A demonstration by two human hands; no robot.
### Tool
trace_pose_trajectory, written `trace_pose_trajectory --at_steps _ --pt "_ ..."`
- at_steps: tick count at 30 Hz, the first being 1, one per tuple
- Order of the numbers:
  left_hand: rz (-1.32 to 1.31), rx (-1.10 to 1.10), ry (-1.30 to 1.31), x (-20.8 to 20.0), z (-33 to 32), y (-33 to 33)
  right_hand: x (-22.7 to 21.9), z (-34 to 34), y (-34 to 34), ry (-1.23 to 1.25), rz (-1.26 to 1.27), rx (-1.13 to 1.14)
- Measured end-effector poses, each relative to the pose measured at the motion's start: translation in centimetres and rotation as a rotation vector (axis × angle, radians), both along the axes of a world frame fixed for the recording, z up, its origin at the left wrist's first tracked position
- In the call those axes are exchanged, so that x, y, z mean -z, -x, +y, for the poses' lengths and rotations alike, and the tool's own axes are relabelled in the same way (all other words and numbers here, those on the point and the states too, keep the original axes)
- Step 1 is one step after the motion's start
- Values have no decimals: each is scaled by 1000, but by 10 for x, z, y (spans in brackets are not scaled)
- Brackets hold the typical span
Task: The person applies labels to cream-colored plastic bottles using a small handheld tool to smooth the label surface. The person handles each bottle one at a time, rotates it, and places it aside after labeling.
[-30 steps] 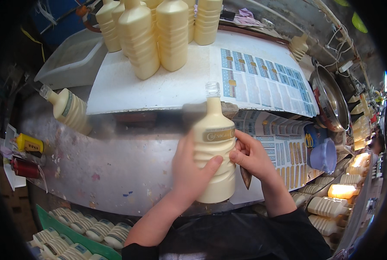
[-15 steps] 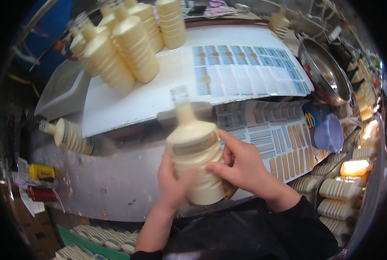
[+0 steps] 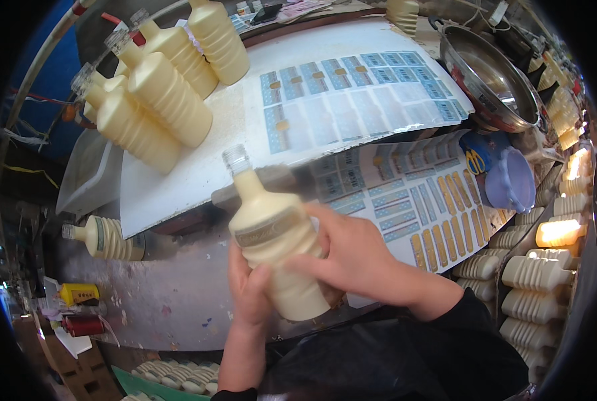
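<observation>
A cream-coloured ribbed bottle point(image 3: 272, 220) with a clear threaded neck leans slightly to the left between my hands. A grey-green label strip curves round its shoulder. My left hand point(image 3: 250, 287) wraps its left side, with the thumb on the front. On the right side, my right hand point(image 3: 352, 254) grips it, fingers going behind and thumb pressed to the ribs. Beyond my right hand lies a sheet of blue and gold labels point(image 3: 405, 207). Another sheet of blue labels point(image 3: 365, 100) rests on the raised white board point(image 3: 245, 127).
Several cream bottles point(image 3: 171, 100) stand on the board's left. One labelled bottle point(image 3: 108, 238) lies beside a clear plastic bin point(image 3: 88, 174). At right are a metal pan point(image 3: 489, 77), a purple cup point(image 3: 510, 180), yellow-handled scissors point(image 3: 475, 162) and stacked bottles point(image 3: 536, 274).
Both hands have moved the bottle slightly left in view, and it now tilts a little more. My view has shifted, so the board and standing bottles appear moved left.
</observation>
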State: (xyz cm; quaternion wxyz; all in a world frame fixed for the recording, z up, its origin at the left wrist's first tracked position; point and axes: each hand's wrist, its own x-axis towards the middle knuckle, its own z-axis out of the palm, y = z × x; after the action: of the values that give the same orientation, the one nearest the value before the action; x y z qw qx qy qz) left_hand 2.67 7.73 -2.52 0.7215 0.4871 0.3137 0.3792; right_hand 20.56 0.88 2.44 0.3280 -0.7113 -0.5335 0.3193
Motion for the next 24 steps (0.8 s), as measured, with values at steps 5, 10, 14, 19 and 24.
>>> trace_pose_trajectory --at_steps 5,10,14,19,24 --pt "112 -44 -107 6 16 5 29 33 -25 58 306 -22" --pt "192 -86 -57 8 38 3 28 58 -34 98 397 -107" --pt "342 -89 -103 2 40 -3 12 64 -29 155 119 -110" --pt "332 -92 -152 4 39 -4 13 62 -23 129 95 -40" --pt "323 -98 -170 7 40 -3 13 62 -21 145 34 -35"
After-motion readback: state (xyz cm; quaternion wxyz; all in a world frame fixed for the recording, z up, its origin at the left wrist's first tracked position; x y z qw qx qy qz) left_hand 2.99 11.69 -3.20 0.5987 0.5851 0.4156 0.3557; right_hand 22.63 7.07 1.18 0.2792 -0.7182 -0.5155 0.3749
